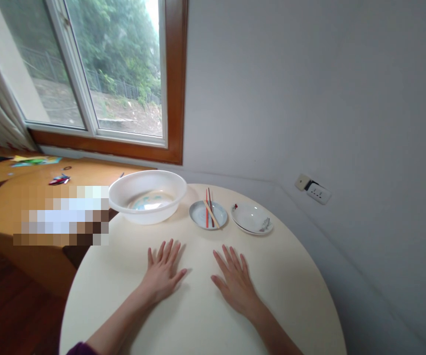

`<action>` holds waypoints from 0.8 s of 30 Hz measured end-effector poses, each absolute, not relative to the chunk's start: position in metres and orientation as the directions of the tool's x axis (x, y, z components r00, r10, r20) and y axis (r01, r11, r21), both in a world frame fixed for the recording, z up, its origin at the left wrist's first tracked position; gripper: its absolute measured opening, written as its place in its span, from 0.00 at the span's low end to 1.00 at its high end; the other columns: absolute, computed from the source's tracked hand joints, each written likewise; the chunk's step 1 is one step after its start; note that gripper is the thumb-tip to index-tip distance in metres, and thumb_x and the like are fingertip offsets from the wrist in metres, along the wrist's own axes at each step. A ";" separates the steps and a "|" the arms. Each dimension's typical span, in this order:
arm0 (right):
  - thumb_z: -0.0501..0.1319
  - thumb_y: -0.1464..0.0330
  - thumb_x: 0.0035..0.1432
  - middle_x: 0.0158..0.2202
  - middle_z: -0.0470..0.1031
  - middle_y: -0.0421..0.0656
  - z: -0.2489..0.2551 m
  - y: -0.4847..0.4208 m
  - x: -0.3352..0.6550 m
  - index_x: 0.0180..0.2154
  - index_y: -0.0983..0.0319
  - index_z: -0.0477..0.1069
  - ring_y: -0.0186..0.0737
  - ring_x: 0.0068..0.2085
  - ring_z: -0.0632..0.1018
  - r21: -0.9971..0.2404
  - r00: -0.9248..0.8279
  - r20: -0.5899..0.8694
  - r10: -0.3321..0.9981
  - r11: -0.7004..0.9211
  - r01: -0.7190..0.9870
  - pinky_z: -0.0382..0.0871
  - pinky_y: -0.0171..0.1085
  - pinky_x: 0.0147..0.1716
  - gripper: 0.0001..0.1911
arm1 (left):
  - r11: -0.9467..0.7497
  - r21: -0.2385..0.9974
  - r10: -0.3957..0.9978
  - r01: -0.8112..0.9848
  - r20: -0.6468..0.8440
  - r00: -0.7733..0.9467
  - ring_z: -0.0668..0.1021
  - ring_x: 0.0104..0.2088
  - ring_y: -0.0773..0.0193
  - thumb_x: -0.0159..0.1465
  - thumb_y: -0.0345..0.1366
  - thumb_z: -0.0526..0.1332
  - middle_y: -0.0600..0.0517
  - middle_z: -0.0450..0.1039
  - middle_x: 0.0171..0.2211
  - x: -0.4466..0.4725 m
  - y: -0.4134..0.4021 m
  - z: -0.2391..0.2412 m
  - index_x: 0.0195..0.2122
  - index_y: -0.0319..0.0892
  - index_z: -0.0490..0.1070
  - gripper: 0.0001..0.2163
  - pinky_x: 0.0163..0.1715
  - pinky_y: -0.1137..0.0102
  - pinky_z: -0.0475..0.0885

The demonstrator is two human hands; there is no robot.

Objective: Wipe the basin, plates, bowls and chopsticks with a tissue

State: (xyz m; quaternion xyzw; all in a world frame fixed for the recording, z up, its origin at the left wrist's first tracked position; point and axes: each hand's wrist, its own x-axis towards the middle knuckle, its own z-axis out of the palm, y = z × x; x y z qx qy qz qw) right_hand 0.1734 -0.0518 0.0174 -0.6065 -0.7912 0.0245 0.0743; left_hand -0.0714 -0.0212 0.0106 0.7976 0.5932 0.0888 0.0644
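Two empty hands lie flat on a round cream desk.

The round cream-coloured desk (198, 320) fills the lower view, standing in a corner by a pale wall and a wood-framed window. Near its far edge stands a wide white plastic basin (142, 214). The left hand (163, 276) and the right hand (237, 283) rest palm down on the bare desk top, fingers spread, grasping nothing, a little apart from each other. Beyond the right hand sits a shallow white ceramic dish (248, 214). Between dish and basin is a small pale-blue round plate (199, 213), with thin red, brown and tan chopsticks (210, 209) lying across it.
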 end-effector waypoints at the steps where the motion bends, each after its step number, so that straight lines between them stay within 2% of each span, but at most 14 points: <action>1: 0.41 0.51 0.61 0.66 0.37 0.41 0.018 -0.052 0.173 0.62 0.51 0.42 0.48 0.65 0.41 -0.132 -0.253 0.080 0.964 0.262 0.956 0.36 0.54 0.60 0.31 | -0.289 0.210 0.957 0.934 0.054 0.284 0.43 0.64 0.48 0.61 0.53 0.44 0.50 0.37 0.65 -0.071 -0.021 0.011 0.63 0.50 0.39 0.31 0.56 0.43 0.32; 18: 0.39 0.49 0.60 0.65 0.40 0.44 0.022 -0.052 0.171 0.62 0.52 0.45 0.47 0.65 0.43 -0.178 -0.280 -0.021 0.960 0.271 0.946 0.35 0.52 0.60 0.31 | -0.333 0.153 0.943 0.930 0.031 0.332 0.47 0.63 0.48 0.61 0.55 0.42 0.49 0.41 0.65 -0.069 -0.021 0.009 0.63 0.54 0.40 0.29 0.56 0.44 0.36; 24: 0.37 0.48 0.60 0.65 0.41 0.43 0.027 -0.053 0.169 0.62 0.53 0.45 0.46 0.65 0.43 -0.200 -0.280 -0.074 0.957 0.261 0.944 0.35 0.51 0.60 0.32 | -0.320 0.156 0.946 0.934 -0.007 0.325 0.46 0.63 0.48 0.61 0.56 0.43 0.48 0.39 0.65 -0.068 -0.021 0.011 0.62 0.55 0.42 0.30 0.56 0.44 0.36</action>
